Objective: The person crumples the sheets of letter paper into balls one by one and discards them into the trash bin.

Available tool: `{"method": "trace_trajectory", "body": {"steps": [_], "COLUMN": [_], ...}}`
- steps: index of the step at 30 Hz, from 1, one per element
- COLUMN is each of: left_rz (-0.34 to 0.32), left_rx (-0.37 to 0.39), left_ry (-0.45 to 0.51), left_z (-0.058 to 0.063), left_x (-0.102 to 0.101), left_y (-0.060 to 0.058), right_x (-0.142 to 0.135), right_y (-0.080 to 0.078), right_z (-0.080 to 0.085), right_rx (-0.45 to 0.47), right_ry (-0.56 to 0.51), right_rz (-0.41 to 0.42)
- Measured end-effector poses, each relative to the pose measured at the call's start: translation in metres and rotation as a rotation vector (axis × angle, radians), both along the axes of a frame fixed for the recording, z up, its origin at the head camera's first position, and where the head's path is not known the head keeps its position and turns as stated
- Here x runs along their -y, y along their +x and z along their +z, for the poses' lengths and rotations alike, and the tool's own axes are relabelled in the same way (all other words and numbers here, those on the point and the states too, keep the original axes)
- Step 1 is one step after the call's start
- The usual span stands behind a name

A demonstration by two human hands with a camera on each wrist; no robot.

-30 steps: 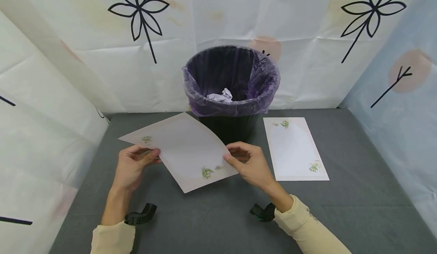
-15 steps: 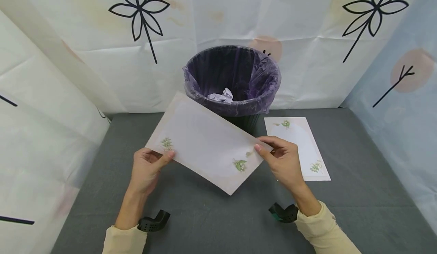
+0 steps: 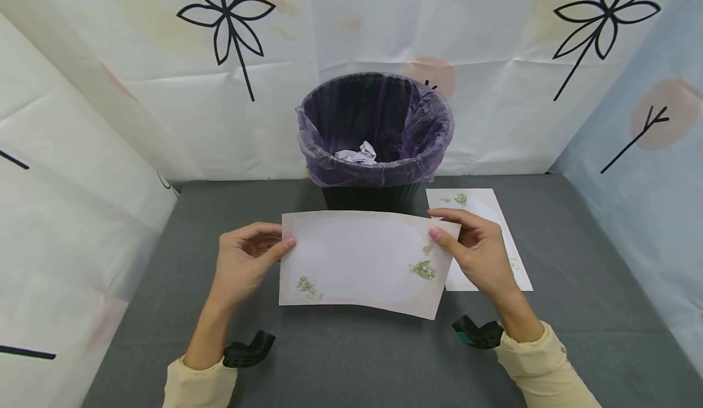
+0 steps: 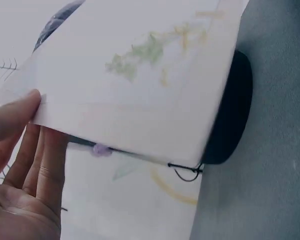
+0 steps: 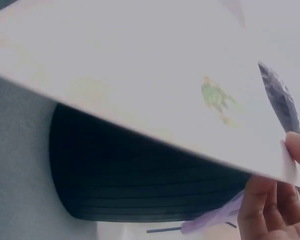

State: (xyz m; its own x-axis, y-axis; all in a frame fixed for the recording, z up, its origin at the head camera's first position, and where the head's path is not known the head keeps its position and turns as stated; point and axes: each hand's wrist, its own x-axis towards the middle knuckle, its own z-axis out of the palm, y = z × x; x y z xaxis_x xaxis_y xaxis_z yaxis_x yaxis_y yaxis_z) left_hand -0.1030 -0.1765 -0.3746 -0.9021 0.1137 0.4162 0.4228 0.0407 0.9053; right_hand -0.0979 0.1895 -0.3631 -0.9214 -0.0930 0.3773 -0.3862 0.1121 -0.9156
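Your left hand [image 3: 244, 264] and right hand [image 3: 483, 252] each pinch, between fingers and thumb, one end of a rectangular white paper sheet with green printed sprigs [image 3: 354, 261]. Its long axis runs left to right, the right end dipping slightly. Both hands slant inward, holding it above the dark grey counter [image 3: 357, 365], before the round black bin with a purple plastic liner [image 3: 379, 175].

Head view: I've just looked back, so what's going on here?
A person holds up a printed sheet, the left hand and right hand pinching opposite ends, in front of the lined bin. A second sheet lies on the table, partly hidden by the right hand. Crumpled paper is in the bin.
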Motion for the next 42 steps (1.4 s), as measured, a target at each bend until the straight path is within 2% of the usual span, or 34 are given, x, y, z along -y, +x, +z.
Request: {"method": "trace_trajectory", "body": {"steps": [3,5,9,13,21,27,31,36,38,42], "left_rz": [0.004,0.017,0.044,0.031,-0.01,-0.012,0.013,0.023,0.019,0.021], "left_rx": [-0.005,0.004,0.037,0.053,0.027,-0.03,-0.07,-0.1,-0.106,-0.117], "left_ry": [0.029,0.061,0.12,0.141,-0.059,-0.074,-0.072,-0.036,-0.021,-0.004], "left_z": [0.0,0.0,0.001,0.004,0.011,0.013,0.016,0.021,0.023,0.024], "left_x": [-0.005,-0.007,-0.011,-0.014,-0.017,-0.02,-0.023,-0.029,-0.031,-0.034], "left_y": [-0.001,-0.001,-0.001,-0.002,-0.003,-0.005,-0.007,-0.007,-0.007,-0.007], "right_x": [-0.005,-0.008,-0.014,-0.017,-0.02,-0.023,-0.021,-0.015,-0.012,-0.006], "right_y": [0.0,0.0,0.001,0.001,0.001,0.003,0.004,0.006,0.008,0.01], "right_z": [0.001,0.0,-0.003,-0.007,-0.005,-0.002,0.002,0.006,0.007,0.008], "right_rx": [0.06,0.102,0.135,0.117,0.069,0.088,0.03,-0.096,-0.162,-0.268], "right_ry": [-0.053,-0.067,0.011,0.027,-0.115,-0.175,-0.233,-0.257,-0.244,-0.231], "right_rz": [0.0,0.035,0.088,0.063,-0.019,-0.038,-0.047,-0.044,-0.015,0.098]}}
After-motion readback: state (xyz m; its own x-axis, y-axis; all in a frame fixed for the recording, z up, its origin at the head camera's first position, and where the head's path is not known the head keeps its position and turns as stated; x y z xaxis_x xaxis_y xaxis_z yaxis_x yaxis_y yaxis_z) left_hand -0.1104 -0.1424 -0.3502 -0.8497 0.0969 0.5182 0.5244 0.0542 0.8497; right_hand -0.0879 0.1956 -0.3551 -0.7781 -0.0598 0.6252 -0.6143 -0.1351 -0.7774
